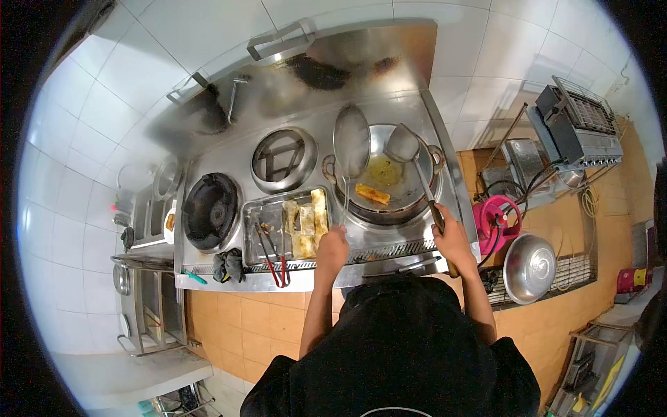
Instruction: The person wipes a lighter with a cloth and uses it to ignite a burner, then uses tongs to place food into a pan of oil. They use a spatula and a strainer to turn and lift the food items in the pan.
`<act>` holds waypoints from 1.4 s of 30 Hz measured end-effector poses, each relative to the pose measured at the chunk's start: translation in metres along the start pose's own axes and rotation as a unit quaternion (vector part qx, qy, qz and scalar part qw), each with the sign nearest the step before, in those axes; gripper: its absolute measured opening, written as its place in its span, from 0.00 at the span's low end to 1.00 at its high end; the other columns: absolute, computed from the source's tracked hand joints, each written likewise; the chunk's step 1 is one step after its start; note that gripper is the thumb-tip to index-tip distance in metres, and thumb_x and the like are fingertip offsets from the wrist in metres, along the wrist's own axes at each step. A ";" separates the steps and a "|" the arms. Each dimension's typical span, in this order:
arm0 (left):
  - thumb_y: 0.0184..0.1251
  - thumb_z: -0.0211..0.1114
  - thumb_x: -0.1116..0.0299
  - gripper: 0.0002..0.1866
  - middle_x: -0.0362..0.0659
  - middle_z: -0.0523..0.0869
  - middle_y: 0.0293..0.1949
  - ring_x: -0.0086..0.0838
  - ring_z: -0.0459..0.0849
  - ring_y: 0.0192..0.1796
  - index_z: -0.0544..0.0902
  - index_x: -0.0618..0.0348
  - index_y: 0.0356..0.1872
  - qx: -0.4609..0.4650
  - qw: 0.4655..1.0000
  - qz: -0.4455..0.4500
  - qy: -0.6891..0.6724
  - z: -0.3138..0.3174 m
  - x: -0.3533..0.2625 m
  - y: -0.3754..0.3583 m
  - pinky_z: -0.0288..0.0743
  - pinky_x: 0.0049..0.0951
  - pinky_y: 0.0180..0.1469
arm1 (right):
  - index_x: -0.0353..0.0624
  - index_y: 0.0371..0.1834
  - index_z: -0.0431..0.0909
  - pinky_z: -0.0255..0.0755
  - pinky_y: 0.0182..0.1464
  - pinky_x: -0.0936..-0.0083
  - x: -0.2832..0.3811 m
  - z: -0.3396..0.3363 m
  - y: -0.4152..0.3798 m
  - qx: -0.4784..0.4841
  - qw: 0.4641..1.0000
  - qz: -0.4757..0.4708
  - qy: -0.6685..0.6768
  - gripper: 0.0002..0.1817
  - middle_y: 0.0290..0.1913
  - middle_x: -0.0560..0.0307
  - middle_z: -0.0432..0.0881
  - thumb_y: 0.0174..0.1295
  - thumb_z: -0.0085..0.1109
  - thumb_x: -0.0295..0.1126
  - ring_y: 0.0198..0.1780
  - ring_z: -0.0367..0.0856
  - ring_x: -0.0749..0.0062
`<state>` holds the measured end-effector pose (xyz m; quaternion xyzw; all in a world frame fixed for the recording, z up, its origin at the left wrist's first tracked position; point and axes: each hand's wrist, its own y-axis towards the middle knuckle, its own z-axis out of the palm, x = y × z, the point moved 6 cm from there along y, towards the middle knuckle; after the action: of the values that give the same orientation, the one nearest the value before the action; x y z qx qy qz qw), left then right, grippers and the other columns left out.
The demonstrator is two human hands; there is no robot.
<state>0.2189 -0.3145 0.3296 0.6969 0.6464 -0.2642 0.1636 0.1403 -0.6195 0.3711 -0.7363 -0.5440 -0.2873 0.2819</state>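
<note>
Head cam looked straight down on me at a long stainless steel stove counter. My right hand was wrapped tight around the wooden handle of a long metal ladle, whose bowl hung over the far side of the big round steel wok. My left hand was closed on the handle of a round wire-mesh skimmer, which stood tilted over the wok's left rim. Down in the oil sat one golden fried roll, near the middle of the wok. Just left of the wok was a rectangular metal tray with several pale rolls lined up on its right side and a pair of red-handled tongs lying across its left. Further left were two open burners, and a dark rag lay on the front edge.
</note>
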 end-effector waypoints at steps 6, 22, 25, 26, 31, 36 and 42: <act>0.70 0.51 0.70 0.11 0.69 0.83 0.33 0.64 0.83 0.40 0.79 0.67 0.38 0.008 0.998 0.064 -0.017 0.009 -0.006 -0.006 0.75 0.56 0.44 | 0.43 0.68 0.66 0.73 0.46 0.45 -0.004 0.004 -0.008 -0.025 0.999 0.000 -0.045 0.30 0.36 0.30 0.83 0.59 0.57 0.26 0.42 0.81 0.33; 0.72 0.51 0.67 0.14 0.66 0.83 0.29 0.62 0.84 0.36 0.79 0.67 0.33 0.040 0.987 0.093 0.125 -0.063 -0.010 0.006 0.77 0.57 0.40 | 0.42 0.67 0.69 0.74 0.43 0.48 -0.009 -0.004 -0.024 -0.065 0.997 -0.013 -0.038 0.29 0.36 0.32 0.83 0.59 0.57 0.25 0.39 0.82 0.34; 0.70 0.52 0.70 0.12 0.66 0.83 0.30 0.62 0.84 0.37 0.80 0.68 0.33 0.070 0.981 0.116 0.139 -0.076 -0.023 0.016 0.78 0.56 0.41 | 0.42 0.66 0.70 0.75 0.42 0.48 -0.004 0.005 -0.016 -0.073 0.993 -0.007 -0.096 0.28 0.35 0.34 0.84 0.59 0.56 0.25 0.37 0.83 0.36; 0.69 0.53 0.71 0.11 0.66 0.83 0.30 0.61 0.84 0.37 0.80 0.68 0.33 0.070 0.979 0.116 0.151 -0.080 -0.027 0.018 0.78 0.56 0.42 | 0.42 0.66 0.70 0.76 0.41 0.48 -0.002 0.008 -0.012 -0.078 0.988 0.000 -0.130 0.28 0.34 0.35 0.84 0.58 0.55 0.26 0.36 0.83 0.38; 0.68 0.50 0.70 0.13 0.65 0.84 0.31 0.60 0.85 0.38 0.81 0.68 0.34 0.075 0.963 0.154 0.208 -0.085 -0.046 0.020 0.79 0.54 0.43 | 0.40 0.66 0.69 0.76 0.45 0.45 0.001 0.021 -0.005 -0.016 0.996 0.015 -0.089 0.28 0.36 0.33 0.84 0.59 0.55 0.27 0.40 0.84 0.36; 0.69 0.49 0.69 0.14 0.64 0.85 0.35 0.58 0.86 0.39 0.81 0.69 0.35 0.082 0.962 0.137 0.220 -0.085 -0.049 0.017 0.79 0.54 0.45 | 0.38 0.68 0.67 0.76 0.42 0.55 -0.006 0.033 0.003 0.051 0.994 0.026 0.095 0.28 0.32 0.37 0.84 0.63 0.56 0.29 0.35 0.85 0.45; 0.70 0.49 0.67 0.16 0.65 0.85 0.37 0.59 0.85 0.43 0.82 0.69 0.35 0.112 0.966 0.140 0.189 -0.077 -0.035 0.022 0.77 0.53 0.48 | 0.44 0.70 0.66 0.67 0.25 0.74 -0.001 0.036 0.005 0.068 0.979 0.028 0.188 0.27 0.28 0.54 0.76 0.66 0.55 0.29 0.19 0.72 0.75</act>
<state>0.2517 -0.3019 0.4092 0.8316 0.5277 -0.1731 -0.0049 0.1495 -0.5950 0.3452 -0.6631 -0.4783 -0.3750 0.4369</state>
